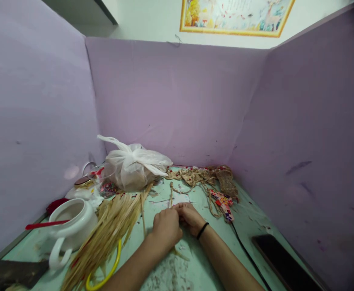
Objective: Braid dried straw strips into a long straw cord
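My left hand (167, 226) and my right hand (189, 217) meet at the middle of the green table, fingers pinched together around a thin braided straw cord (171, 195). The cord's far end stands out beyond my fingertips, and loose strands (180, 254) trail out below my left hand. A black band is around my right wrist. To the left of my left hand lies a bundle of dry straw strips (113, 220), with a yellow ring-shaped handle (114, 266) near its lower end.
A white ceramic pot (74, 222) with a red stick (48, 224) stands at left. Behind are a tied white plastic bag (134, 167) and braided straw pieces (197, 177). A patterned cloth item (223, 202) with a black cable and a dark phone (283, 260) lie right. Purple panels enclose the table (165, 279).
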`<state>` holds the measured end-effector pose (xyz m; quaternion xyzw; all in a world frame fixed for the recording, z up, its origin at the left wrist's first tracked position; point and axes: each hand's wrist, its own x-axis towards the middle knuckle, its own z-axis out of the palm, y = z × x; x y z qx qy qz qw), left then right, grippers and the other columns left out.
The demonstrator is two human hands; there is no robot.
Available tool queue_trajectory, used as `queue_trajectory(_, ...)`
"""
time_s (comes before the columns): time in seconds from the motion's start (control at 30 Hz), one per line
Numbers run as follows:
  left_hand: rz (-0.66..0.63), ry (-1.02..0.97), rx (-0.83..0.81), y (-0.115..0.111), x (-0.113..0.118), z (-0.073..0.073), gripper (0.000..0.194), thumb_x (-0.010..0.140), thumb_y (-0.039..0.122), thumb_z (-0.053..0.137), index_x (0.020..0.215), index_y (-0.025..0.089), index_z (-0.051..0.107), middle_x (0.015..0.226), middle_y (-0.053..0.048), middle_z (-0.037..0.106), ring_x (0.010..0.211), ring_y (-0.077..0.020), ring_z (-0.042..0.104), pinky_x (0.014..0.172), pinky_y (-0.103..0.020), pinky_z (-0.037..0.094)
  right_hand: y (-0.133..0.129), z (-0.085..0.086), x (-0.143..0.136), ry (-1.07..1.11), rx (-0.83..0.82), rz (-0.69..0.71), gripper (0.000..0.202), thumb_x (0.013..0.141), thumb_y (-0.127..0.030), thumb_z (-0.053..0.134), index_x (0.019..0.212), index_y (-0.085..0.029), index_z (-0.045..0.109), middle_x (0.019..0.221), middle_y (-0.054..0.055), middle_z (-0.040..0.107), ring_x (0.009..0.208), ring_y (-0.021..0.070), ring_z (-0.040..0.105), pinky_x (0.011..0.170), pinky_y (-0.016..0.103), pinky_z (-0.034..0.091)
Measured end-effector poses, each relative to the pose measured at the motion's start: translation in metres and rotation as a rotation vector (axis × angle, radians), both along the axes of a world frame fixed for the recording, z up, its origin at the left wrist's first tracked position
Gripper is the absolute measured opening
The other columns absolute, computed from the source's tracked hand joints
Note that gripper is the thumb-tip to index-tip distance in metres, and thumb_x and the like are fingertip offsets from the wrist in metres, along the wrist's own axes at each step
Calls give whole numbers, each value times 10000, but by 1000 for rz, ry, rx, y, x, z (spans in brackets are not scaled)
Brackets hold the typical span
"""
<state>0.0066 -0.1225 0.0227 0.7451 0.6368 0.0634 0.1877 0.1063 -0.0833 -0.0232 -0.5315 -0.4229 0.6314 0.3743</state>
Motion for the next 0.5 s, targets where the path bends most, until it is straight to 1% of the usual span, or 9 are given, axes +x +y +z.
queue_trajectory(0.07, -56, -92, -97, 12, -13, 4, 216, 627, 173, 504, 787, 113, 636, 800, -146, 635, 772, -252, 597, 640, -299, 425, -1, 3, 2, 26, -19, 35, 53, 478, -141, 513, 529, -130, 505, 347, -78, 360, 299, 14, 193, 342, 195, 57)
queue_trajectory(0.1, -45, -164, -177, 21, -21, 5, 169, 630, 207, 509, 700, 111, 630, 702, -126, 631, 652, -226, 602, 558, -277, 423, -1, 5, 2, 38, -39, 53, 55, 476, -147, 521, 526, -128, 509, 345, -79, 364, 295, 11, 185, 343, 196, 51)
queue_trajectory(0.13, -2, -266, -269, 30, -28, 7, 196, 661, 241, 475, 639, 104, 614, 619, -110, 614, 532, -193, 581, 472, -254, 401, -2, 8, 2, 49, -59, 65, 62, 471, -149, 529, 526, -125, 514, 353, -74, 386, 294, 8, 188, 344, 197, 51)
queue_trajectory(0.17, 88, -370, -275, 39, -34, 7, 220, 682, 251, 445, 630, 102, 598, 592, -93, 603, 448, -160, 545, 409, -238, 369, -2, 11, 2, 57, -74, 71, 73, 465, -149, 536, 531, -121, 524, 372, -65, 423, 295, 6, 203, 344, 195, 58)
queue_trajectory(0.2, 174, -485, -278, 46, -38, 7, 199, 681, 229, 438, 656, 103, 589, 597, -73, 602, 391, -129, 509, 368, -221, 338, -3, 14, 2, 67, -83, 69, 83, 459, -147, 544, 537, -118, 534, 395, -55, 459, 300, 6, 226, 344, 193, 70)
queue_trajectory(0.27, 270, -723, -366, 55, -38, 3, 154, 658, 168, 441, 698, 103, 575, 611, -44, 602, 335, -86, 455, 318, -193, 280, -4, 17, 2, 91, -76, 57, 96, 451, -138, 557, 544, -113, 551, 429, -39, 505, 319, 9, 276, 350, 186, 106)
queue_trajectory(0.33, 274, -893, -512, 56, -31, -5, 113, 622, 119, 459, 662, 94, 562, 582, -32, 592, 321, -65, 433, 300, -175, 255, -3, 17, 4, 122, -62, 59, 102, 451, -139, 566, 549, -111, 564, 441, -31, 522, 341, 17, 316, 362, 181, 140)
queue_trajectory(0.4, 253, -960, -620, 53, -23, -14, 82, 601, 101, 469, 580, 83, 546, 526, -36, 570, 326, -62, 434, 298, -167, 268, -1, 14, 8, 131, -48, 87, 117, 459, -155, 572, 566, -108, 578, 461, -17, 542, 363, 30, 358, 375, 180, 165)
queue_trajectory(0.5, 272, -965, -664, 50, -17, -22, 110, 591, 93, 457, 518, 76, 538, 471, -41, 543, 332, -72, 447, 299, -168, 292, 2, 9, 14, 111, -38, 128, 115, 462, -167, 581, 563, -113, 565, 461, -11, 543, 389, 47, 393, 395, 183, 195)
